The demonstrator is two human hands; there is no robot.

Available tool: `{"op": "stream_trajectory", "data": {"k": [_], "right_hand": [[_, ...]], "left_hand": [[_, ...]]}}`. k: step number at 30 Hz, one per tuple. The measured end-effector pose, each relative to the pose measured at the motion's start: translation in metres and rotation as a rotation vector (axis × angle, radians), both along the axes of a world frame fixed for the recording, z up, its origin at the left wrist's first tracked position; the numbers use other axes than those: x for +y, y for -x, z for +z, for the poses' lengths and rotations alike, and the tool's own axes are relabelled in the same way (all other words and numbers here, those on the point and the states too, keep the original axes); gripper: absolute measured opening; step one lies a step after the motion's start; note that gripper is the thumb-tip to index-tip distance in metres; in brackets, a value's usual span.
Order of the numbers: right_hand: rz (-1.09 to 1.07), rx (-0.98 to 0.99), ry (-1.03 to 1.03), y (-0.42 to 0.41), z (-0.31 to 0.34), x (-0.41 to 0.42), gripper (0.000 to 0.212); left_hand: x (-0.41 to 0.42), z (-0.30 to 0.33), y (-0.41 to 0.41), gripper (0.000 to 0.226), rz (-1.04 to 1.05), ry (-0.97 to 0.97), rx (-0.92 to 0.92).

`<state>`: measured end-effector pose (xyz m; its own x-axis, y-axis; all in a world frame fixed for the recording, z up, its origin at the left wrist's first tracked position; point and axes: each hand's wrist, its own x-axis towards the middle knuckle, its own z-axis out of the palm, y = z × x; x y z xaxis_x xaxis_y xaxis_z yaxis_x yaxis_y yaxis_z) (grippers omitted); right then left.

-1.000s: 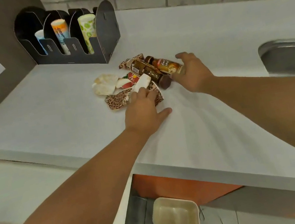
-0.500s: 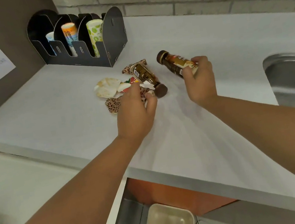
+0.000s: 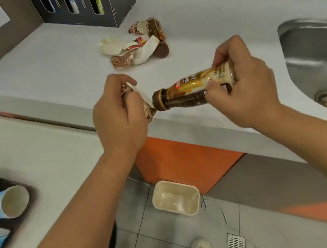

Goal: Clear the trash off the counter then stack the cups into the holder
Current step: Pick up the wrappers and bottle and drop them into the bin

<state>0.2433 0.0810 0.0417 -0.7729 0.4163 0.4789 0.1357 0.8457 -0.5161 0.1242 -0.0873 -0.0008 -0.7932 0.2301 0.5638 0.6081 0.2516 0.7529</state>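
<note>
Bottle (image 3: pixel 193 90) clamped sideways in my right hand (image 3: pixel 245 87), cap toward my left hand (image 3: pixel 117 114). Left hand closed on crumpled wrapper (image 3: pixel 148 106), above counter (image 3: pixel 59 61) front edge. Remaining trash (image 3: pixel 135 45) heaped near cup holder (image 3: pixel 89 3). Loose cups (image 3: pixel 2 204) at lower left.

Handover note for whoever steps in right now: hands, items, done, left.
Left hand: shut on a crumpled paper cup, lifted off the counter.
Right hand: shut on a brown bottle, held sideways above the counter edge.
Still on the counter: a pile of crushed cups with a second bottle lying in it.
A beige bin sits on the floor below; nothing shows inside it.
Cup holder at the back already has some cups. Loose cups lie on the lower surface at left.
Left: drop the held trash, clear the pile, then stack the loose cups.
</note>
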Motion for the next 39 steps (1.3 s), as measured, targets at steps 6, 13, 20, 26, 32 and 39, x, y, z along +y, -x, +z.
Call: {"op": "stream_trajectory", "data": {"k": [6,13,20,26,32,39], "right_hand": [[0.045,-0.265,-0.105,-0.050,-0.079,-0.052,0.041],[0.174,-0.679,-0.051,-0.056,-0.296,-0.083,0.036],[0.055,-0.916,0.113,-0.042,-0.512,-0.062,0.039],[0.059,-1.068,0.088,-0.031,-0.650,-0.055,0.037],[0.117,-1.234,-0.078,-0.019,-0.728,-0.053,0.025],[0.091,-1.195,0.087,-0.028,-0.712,-0.044,0.033]], "left_hand": [[-0.039,-0.094,-0.059,0.013,-0.107,0.169,-0.190],[-0.055,-0.273,-0.076,0.010,-0.050,0.485,-0.515],[-0.024,-0.468,-0.066,0.014,-0.134,0.827,-0.486],[-0.001,-0.605,-0.056,0.024,-0.230,1.128,-0.384],[0.008,-0.687,-0.045,0.019,-0.217,1.276,-0.492],[0.005,-0.673,-0.040,0.039,-0.297,1.140,-0.610]]}}
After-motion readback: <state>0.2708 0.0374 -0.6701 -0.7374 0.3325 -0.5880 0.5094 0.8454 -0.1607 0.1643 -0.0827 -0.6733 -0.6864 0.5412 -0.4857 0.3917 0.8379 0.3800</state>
